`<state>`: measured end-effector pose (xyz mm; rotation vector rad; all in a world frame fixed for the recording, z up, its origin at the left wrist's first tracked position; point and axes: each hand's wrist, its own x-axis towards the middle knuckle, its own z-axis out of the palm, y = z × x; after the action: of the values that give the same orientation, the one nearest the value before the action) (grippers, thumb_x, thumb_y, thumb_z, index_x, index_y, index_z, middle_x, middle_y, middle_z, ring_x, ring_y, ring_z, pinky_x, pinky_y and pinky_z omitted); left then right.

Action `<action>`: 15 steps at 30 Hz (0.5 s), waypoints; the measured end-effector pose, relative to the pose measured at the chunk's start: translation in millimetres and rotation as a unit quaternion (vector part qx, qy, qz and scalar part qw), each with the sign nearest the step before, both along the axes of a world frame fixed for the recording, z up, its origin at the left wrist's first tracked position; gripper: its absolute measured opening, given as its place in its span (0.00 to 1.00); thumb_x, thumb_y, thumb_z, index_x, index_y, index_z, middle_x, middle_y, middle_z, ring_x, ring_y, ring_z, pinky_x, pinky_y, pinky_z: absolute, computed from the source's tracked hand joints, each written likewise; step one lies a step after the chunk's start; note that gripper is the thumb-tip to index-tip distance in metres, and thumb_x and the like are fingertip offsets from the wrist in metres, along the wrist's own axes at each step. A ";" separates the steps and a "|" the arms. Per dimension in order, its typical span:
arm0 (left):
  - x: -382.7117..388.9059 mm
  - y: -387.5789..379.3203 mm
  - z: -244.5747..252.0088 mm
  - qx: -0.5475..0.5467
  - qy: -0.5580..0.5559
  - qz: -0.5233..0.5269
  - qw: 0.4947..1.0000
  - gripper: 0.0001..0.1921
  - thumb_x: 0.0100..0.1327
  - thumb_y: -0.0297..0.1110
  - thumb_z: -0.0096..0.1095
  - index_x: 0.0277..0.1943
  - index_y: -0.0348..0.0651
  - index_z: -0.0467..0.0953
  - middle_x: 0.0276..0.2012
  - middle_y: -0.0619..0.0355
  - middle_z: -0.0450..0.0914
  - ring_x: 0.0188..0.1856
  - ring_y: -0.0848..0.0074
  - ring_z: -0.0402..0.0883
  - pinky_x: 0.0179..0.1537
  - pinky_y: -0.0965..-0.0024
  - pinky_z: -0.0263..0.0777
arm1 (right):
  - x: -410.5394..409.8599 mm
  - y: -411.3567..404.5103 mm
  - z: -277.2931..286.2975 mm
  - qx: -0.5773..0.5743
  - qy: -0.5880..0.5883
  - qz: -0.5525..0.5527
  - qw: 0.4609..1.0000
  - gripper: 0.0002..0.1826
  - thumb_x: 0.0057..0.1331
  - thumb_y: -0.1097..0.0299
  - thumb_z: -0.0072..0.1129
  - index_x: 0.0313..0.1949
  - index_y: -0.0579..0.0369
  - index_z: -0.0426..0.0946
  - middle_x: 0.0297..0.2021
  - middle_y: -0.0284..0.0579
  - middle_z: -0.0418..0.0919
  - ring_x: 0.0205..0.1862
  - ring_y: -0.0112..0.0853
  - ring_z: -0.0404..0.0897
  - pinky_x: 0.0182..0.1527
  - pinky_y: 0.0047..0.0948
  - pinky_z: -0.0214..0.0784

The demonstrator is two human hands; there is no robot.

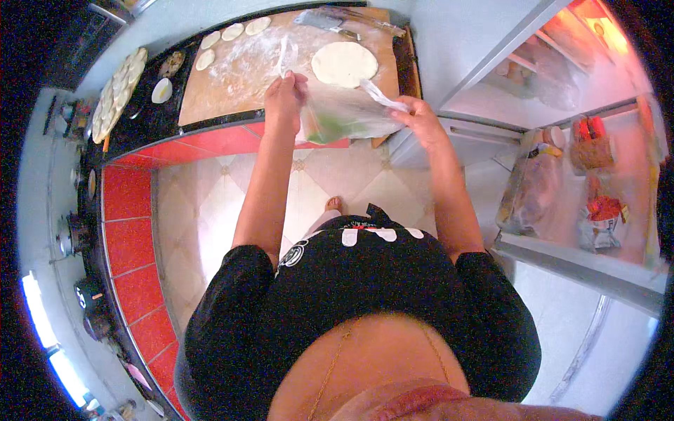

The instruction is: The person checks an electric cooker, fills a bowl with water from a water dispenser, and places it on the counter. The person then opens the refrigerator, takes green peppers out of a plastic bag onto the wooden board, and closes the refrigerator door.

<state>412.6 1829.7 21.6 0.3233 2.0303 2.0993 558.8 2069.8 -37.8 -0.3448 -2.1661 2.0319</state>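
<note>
A thin, translucent plastic bag [350, 113] hangs between my hands in front of the counter edge. Something green, with a hint of orange, shows blurred through its film. My left hand [284, 97] grips one side of the bag, where a strip of white plastic rises above the fingers. On the other side, my right hand [418, 118] pinches a twisted white handle of it. Just beyond the bag, a large round of flattened dough [345, 64] lies on a floured wooden board [221, 94].
Several small dough rounds [232, 32] sit at the board's back left. A cleaver [318, 21] lies at its back. Left are a small white bowl [162, 90] and a tray of shaped dough [118, 97]. An open refrigerator [568, 173] with packed food stands at right.
</note>
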 end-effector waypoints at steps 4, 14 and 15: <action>-4.0 -7.6 8.1 0.055 -0.041 0.024 0.997 0.12 0.64 0.32 0.44 0.30 0.34 0.73 0.20 0.59 0.71 0.22 0.77 0.68 0.26 0.75 0.62 | -5.9 -7.0 9.0 0.190 -0.072 0.098 0.974 0.18 0.52 0.68 0.62 0.42 0.59 0.75 0.30 0.38 0.78 0.30 0.26 0.74 0.33 0.24 0.67; -21.7 -15.5 6.3 0.013 -0.109 -0.034 0.993 0.11 0.63 0.31 0.47 0.30 0.34 0.73 0.21 0.57 0.75 0.23 0.79 0.71 0.27 0.77 0.63 | -52.8 -86.8 33.8 -0.001 -0.035 0.135 0.990 0.24 0.56 0.63 0.58 0.52 0.58 0.68 0.38 0.38 0.77 0.39 0.26 0.74 0.40 0.26 0.66; -24.6 -17.9 3.4 0.024 -0.113 -0.041 0.992 0.11 0.63 0.32 0.47 0.30 0.35 0.73 0.22 0.57 0.75 0.24 0.79 0.71 0.27 0.77 0.64 | -61.0 -93.6 31.4 0.181 -0.045 0.192 0.963 0.21 0.57 0.61 0.57 0.48 0.57 0.70 0.33 0.39 0.77 0.34 0.27 0.74 0.36 0.28 0.67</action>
<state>387.9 1811.8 25.0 0.1627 1.8095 2.0362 497.7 1976.2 -6.4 0.0355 -2.7753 1.7459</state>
